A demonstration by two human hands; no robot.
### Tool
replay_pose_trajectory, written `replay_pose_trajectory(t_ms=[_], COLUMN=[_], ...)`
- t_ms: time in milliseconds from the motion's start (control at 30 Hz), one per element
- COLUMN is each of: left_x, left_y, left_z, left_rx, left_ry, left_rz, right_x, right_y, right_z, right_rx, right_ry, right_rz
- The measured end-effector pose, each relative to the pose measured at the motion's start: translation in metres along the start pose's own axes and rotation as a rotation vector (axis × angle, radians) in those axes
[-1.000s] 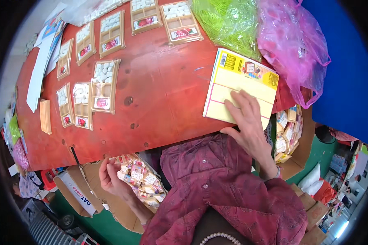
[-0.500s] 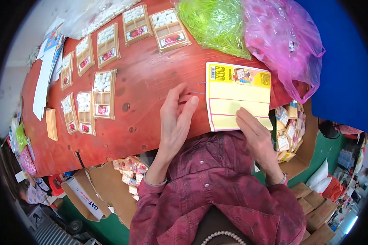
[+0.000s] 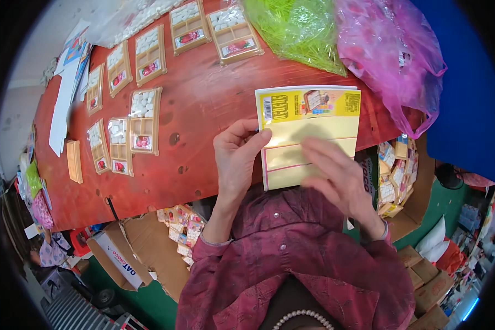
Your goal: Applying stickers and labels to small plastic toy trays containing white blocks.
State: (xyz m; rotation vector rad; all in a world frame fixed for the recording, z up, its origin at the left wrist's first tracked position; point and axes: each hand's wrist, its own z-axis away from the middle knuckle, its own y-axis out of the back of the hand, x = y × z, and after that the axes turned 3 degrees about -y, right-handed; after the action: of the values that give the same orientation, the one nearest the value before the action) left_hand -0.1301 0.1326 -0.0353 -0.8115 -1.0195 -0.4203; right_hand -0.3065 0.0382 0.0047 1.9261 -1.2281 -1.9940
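Note:
A stack of yellow-and-cream printed label sheets [image 3: 338, 127] lies at the table's front edge, its lower end over my lap. My left hand [image 3: 237, 157] pinches the left edge of the sheets, with the thumb on top and the fingers curled underneath. Above the lower right part of the sheets is my right hand [image 3: 344, 181], its fingers stretched out and slightly blurred. Whether its fingertips touch the paper I cannot tell.
Several shallow compartment trays [image 3: 144, 119] with white pieces and a strawberry-printed card stand left on the red table [image 3: 203, 104]. Behind the sheets lie a bag of green shreds [image 3: 297, 36] and a pink plastic bag [image 3: 390, 60]. Cardboard boxes [image 3: 148, 247] of small packs flank me.
My left hand has moved onto the sheets and gripped their left edge. The sheets have shifted left and tilted slightly. My right hand has lifted from their lower right area.

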Motion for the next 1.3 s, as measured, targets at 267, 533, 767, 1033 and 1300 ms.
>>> replay_pose_trajectory(t_ms=[267,533,767,1033,1300], left_x=[0.018,0.014,0.011,0.005,0.007], left_y=[-0.010,-0.006,-0.010,-0.012,-0.011], left_z=[0.013,0.021,0.020,0.019,0.018], left_rx=[-0.092,-0.130,-0.121,-0.091,-0.103], left_ry=[-0.082,-0.115,-0.433,-0.509,-0.551], left_rz=[-0.076,-0.134,-0.494,-0.547,-0.638], right_x=[0.001,-0.004,-0.017,-0.008,-0.007], right_y=[-0.027,-0.026,-0.026,-0.022,-0.018], right_z=[-0.054,-0.053,-0.053,-0.055,-0.055], right_rx=[0.280,0.215,0.164,0.146,0.114], right_ry=[0.157,0.179,0.177,0.105,0.112], right_rz=[0.143,0.156,0.332,0.142,0.143])
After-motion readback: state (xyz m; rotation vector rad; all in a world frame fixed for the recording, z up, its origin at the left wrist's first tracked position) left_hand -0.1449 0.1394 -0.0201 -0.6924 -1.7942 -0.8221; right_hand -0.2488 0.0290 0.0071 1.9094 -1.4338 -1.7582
